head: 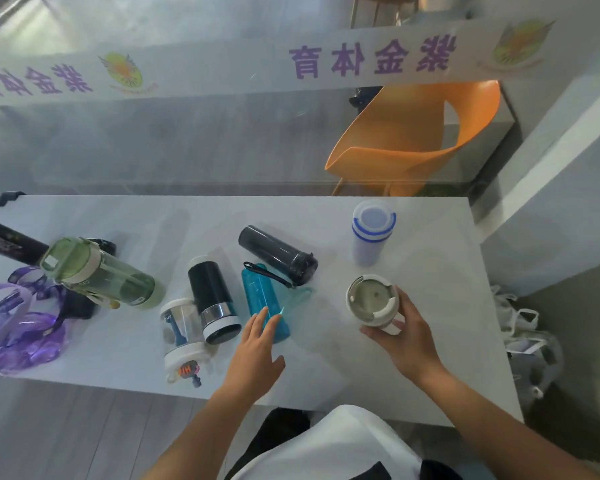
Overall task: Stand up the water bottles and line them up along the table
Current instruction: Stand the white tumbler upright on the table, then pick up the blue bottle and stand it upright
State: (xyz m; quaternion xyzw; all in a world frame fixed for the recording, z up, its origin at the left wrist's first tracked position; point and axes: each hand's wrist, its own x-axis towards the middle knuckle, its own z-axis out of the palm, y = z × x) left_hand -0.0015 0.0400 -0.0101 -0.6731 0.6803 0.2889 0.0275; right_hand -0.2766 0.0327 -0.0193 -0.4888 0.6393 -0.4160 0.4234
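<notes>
Honestly, we're looking at a mixed bag of bottles on this white table [326, 382]. Our right hand [404, 341] is wrapped around the cream-lidded tumbler [371, 299], which stands upright toward the table's right end, in front of the white cup with blue bands [373, 233] that's already standing near the far right corner. Our left hand [257, 348] is spread flat with nothing in it, fingertips just reaching the base end of the teal bottle [264, 303] lying on its side mid-table.

Handling guess: these all look like rigid plastic or steel, so nothing squishes, and they look empty, so probably light. The smooth round walls will likely roll or slip if we nudge them, so we'd take each one around the middle of the body, not by the lid or the strap.

Count as far as we can see: two upright, both at the right. Lying down: the teal one, a dark grey bottle [278, 254] behind it with a strap, a black-and-steel flask [212, 296], a small clear bottle [182, 337] near the front edge, a big green bottle [97, 271], and a black stickered bottle [11, 244] at the far left edge. That's six down, eight total. There's also a purple bag [18, 327] at the left end; can't tell what it hides.
</notes>
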